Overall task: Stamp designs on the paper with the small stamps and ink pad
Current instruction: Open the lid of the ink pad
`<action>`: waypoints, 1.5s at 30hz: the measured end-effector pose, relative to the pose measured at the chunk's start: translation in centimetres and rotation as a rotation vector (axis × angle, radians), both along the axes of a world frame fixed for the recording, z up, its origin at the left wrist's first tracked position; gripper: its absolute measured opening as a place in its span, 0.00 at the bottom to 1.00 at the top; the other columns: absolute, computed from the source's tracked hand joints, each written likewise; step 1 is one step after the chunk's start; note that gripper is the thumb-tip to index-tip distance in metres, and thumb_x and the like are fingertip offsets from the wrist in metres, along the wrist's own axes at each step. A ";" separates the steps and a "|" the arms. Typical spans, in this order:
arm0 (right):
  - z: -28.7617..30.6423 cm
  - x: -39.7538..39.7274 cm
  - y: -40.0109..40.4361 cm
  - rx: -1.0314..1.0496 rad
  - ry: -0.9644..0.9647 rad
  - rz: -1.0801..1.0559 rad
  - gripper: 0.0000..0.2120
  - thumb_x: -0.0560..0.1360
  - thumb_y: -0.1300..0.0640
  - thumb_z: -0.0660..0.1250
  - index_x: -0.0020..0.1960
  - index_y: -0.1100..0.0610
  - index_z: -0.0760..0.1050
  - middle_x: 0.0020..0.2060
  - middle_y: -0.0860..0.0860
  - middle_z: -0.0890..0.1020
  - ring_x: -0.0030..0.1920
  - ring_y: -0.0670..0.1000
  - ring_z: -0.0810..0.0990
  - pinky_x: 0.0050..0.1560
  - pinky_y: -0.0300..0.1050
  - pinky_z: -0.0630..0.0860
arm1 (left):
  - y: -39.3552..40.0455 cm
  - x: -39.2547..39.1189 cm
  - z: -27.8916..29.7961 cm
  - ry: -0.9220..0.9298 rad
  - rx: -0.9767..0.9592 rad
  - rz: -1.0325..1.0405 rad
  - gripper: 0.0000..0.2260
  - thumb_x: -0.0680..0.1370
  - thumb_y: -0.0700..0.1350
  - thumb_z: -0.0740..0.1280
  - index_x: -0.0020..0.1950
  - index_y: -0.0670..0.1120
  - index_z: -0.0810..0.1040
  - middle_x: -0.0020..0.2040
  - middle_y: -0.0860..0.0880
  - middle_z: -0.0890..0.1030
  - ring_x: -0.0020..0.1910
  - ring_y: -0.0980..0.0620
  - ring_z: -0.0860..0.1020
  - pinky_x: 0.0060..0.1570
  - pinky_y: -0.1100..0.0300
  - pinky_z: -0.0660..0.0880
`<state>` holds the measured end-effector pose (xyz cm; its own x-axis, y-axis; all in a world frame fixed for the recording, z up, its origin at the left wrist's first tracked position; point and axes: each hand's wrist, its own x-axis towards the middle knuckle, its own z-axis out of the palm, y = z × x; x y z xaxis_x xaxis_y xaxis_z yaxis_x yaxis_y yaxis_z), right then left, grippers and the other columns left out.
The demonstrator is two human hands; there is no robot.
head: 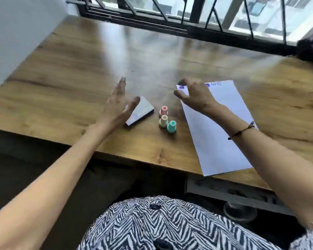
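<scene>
A white sheet of paper (220,134) lies slanted on the wooden table (79,83), with blue stamped marks along its far edge. Three small stamps stand left of it: pink (164,110), cream (163,121) and teal (171,126). The closed ink pad (141,112) rests left of the stamps. My left hand (118,103) hovers open over the ink pad's left end, fingers spread. My right hand (193,94) hangs above the paper's far left corner with curled fingers and nothing visible in them.
A barred window (188,13) runs along the table's far edge. A dark object (311,49) sits at the far right corner. A white wall (16,33) stands to the left. The table's near edge crosses in front of my patterned clothing (161,224).
</scene>
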<state>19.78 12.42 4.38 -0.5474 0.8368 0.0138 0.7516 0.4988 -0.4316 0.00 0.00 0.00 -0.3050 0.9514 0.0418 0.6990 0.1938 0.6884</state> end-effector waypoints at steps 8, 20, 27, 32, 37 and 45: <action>-0.4 -8.4 -6.3 0.147 -0.327 0.278 0.34 0.66 0.33 0.64 0.55 0.62 0.70 0.55 0.61 0.77 0.60 0.61 0.70 0.57 0.54 0.69 | -5.0 0.9 -3.6 0.183 0.071 0.176 0.49 0.65 0.54 0.72 0.73 0.43 0.43 0.66 0.45 0.69 0.64 0.42 0.62 0.68 0.49 0.58; -1.3 -10.7 -6.4 0.033 -0.329 0.289 0.25 0.64 0.43 0.68 0.49 0.61 0.67 0.43 0.58 0.76 0.48 0.61 0.73 0.44 0.49 0.68 | -4.3 1.2 -4.1 0.184 0.145 0.238 0.49 0.65 0.53 0.73 0.73 0.41 0.44 0.60 0.42 0.74 0.57 0.42 0.66 0.58 0.53 0.65; 3.6 -9.3 0.6 -0.706 -0.240 0.325 0.15 0.71 0.53 0.65 0.51 0.63 0.76 0.46 0.55 0.78 0.45 0.54 0.79 0.50 0.46 0.76 | -4.4 1.3 -3.4 0.260 0.080 0.228 0.50 0.64 0.57 0.72 0.70 0.48 0.38 0.61 0.43 0.73 0.57 0.44 0.65 0.59 0.52 0.66; 3.7 -7.0 5.2 -0.905 0.048 0.206 0.07 0.74 0.64 0.60 0.41 0.59 0.76 0.37 0.56 0.79 0.33 0.51 0.82 0.47 0.48 0.83 | -4.5 1.6 -2.5 0.304 0.034 0.202 0.50 0.64 0.58 0.72 0.73 0.44 0.43 0.63 0.41 0.71 0.59 0.41 0.65 0.61 0.49 0.65; 2.3 -4.9 6.8 -0.727 0.261 -0.032 0.17 0.73 0.65 0.66 0.60 0.67 0.71 0.37 0.55 0.76 0.34 0.48 0.77 0.35 0.35 0.80 | -3.9 3.3 -1.1 0.257 0.127 0.132 0.43 0.66 0.53 0.72 0.73 0.41 0.52 0.64 0.39 0.70 0.60 0.38 0.65 0.63 0.57 0.57; 2.0 -2.0 1.4 -0.094 0.000 0.022 0.10 0.70 0.57 0.68 0.47 0.64 0.77 0.41 0.60 0.80 0.41 0.56 0.76 0.31 0.43 0.67 | -3.9 5.8 0.2 0.191 0.216 0.077 0.26 0.70 0.44 0.69 0.66 0.40 0.67 0.60 0.39 0.74 0.58 0.39 0.68 0.57 0.66 0.55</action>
